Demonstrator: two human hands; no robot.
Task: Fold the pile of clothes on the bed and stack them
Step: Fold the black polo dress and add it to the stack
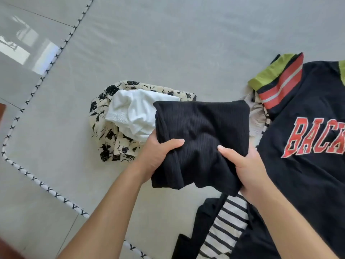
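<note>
A folded black ribbed garment [203, 128] is held above the bed between both hands. My left hand [156, 156] grips its near left edge, thumb on top. My right hand [242, 169] grips its near right edge, thumb on top as well. Behind and left of it lies a small stack: a white folded garment [130, 113] on top of a cream garment with black floral print [108, 135]. To the right spreads a black T-shirt with red letters [306, 139] over other clothes. A black-and-white striped garment [225, 227] lies near my right forearm.
The grey bed surface [168, 43] stretches far and left, bordered by a white-and-black piped edge [39, 85]. Beyond that edge shows glossy tiled floor [22, 43]. A green and red-striped garment [276, 77] peeks out at the far side of the pile on the right.
</note>
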